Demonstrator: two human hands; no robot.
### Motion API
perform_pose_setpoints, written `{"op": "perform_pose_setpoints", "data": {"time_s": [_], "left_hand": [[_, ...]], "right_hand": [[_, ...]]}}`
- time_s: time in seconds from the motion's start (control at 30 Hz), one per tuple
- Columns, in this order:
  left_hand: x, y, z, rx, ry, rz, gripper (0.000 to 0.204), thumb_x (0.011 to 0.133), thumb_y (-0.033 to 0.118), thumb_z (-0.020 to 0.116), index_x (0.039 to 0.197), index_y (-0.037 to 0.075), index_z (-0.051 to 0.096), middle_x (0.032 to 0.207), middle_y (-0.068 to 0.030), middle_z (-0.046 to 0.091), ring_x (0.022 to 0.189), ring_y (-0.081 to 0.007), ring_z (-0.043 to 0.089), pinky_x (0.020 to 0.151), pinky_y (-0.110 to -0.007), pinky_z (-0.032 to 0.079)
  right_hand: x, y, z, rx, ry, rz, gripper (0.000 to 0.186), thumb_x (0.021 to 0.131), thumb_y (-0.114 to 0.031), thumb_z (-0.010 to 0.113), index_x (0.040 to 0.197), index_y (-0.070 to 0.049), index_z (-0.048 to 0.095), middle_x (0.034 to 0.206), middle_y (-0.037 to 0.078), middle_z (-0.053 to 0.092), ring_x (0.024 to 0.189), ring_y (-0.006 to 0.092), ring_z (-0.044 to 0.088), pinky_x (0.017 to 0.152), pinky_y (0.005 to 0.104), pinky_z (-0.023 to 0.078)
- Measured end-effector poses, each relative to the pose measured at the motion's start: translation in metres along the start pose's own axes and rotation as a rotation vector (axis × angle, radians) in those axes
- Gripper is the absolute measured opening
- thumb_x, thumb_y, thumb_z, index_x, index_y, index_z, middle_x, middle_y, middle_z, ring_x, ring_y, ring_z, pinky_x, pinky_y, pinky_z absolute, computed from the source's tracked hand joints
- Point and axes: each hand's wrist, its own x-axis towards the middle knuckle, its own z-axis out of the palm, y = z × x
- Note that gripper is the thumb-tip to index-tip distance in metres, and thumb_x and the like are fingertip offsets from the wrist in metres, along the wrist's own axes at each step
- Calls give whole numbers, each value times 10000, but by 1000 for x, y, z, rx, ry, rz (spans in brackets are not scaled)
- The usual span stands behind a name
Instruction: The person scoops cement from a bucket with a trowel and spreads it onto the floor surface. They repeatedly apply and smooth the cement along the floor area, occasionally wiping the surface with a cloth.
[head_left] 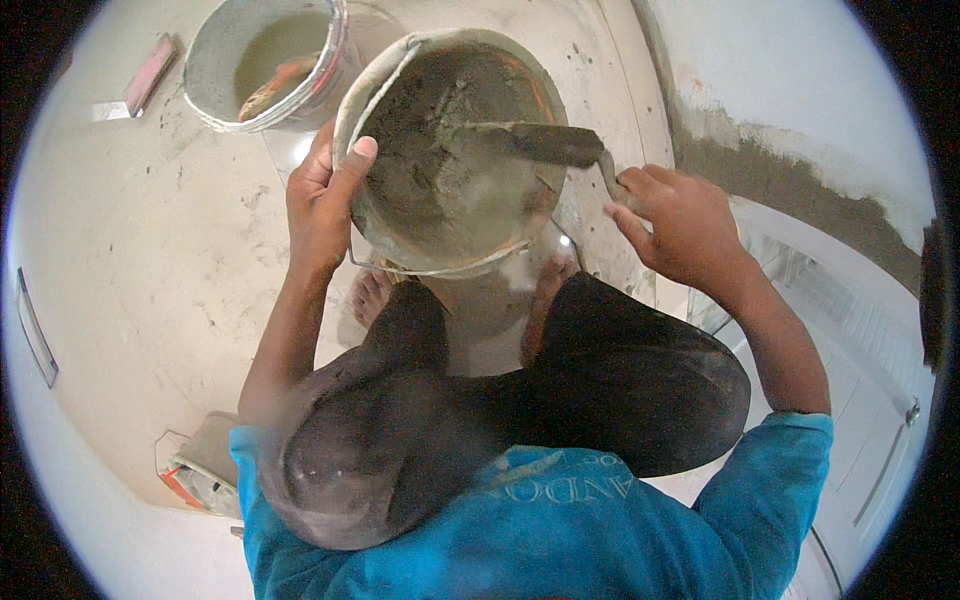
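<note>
A round bucket [352, 95] of wet grey mortar [420, 170] is tilted toward me in front of my feet. My left hand [328, 195] grips its left rim, the thumb over the edge and the fingers hidden behind the wall. The bucket's wire handle [440, 270] hangs across the near side. My right hand [680, 220] is closed round the handle of a trowel [560, 145] at the bucket's right. The trowel's mortar-smeared blade reaches over the right rim, its tip above the mortar or in it; I cannot tell which.
Behind on the left stands a white bucket [205, 70] with cloudy water and an orange-brown object inside. A pinkish block-like tool [152, 75] lies beyond it. A wall [790, 80] with a damp mortar band rises at right, near a white door [870, 400]. Another container [210, 450] sits lower left.
</note>
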Motion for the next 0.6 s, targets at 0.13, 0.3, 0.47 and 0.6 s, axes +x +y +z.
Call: {"op": "perform_pose_setpoints", "data": {"time_s": [0.13, 0.3, 0.47, 0.6], "left_hand": [[-1, 4, 14, 45, -20, 19, 455, 973, 289, 619, 1329, 10, 575, 1222, -78, 632, 1102, -137, 565, 967, -302, 436], [1, 11, 23, 157, -28, -18, 432, 974, 276, 618, 1310, 5, 588, 1087, -53, 674, 978, -101, 593, 871, -268, 467], [6, 15, 28, 136, -50, -3, 437, 973, 268, 618, 1314, -2, 583, 1102, -66, 672, 1003, -113, 595, 886, -278, 468], [4, 21, 31, 222, -128, 40, 455, 975, 268, 611, 1334, -7, 565, 1147, -85, 659, 1054, -127, 584, 915, -290, 460]], "right_hand": [[-10, 35, 26, 171, 183, -50, 310, 921, -297, 606, 1112, -55, 585, 948, 152, 641, 815, 365, 653, 717, 464, 531], [-50, 48, 28, 40, 89, 19, 299, 906, -328, 630, 1097, -98, 636, 893, 105, 629, 796, 314, 648, 658, 426, 524], [-57, 49, 61, -67, 39, -20, 215, 914, -336, 614, 1074, -203, 669, 887, 53, 616, 819, 243, 649, 629, 421, 508], [-20, 77, 93, -298, 277, -5, 213, 911, -347, 610, 1065, -210, 662, 873, 37, 597, 801, 224, 626, 624, 424, 471]]}}
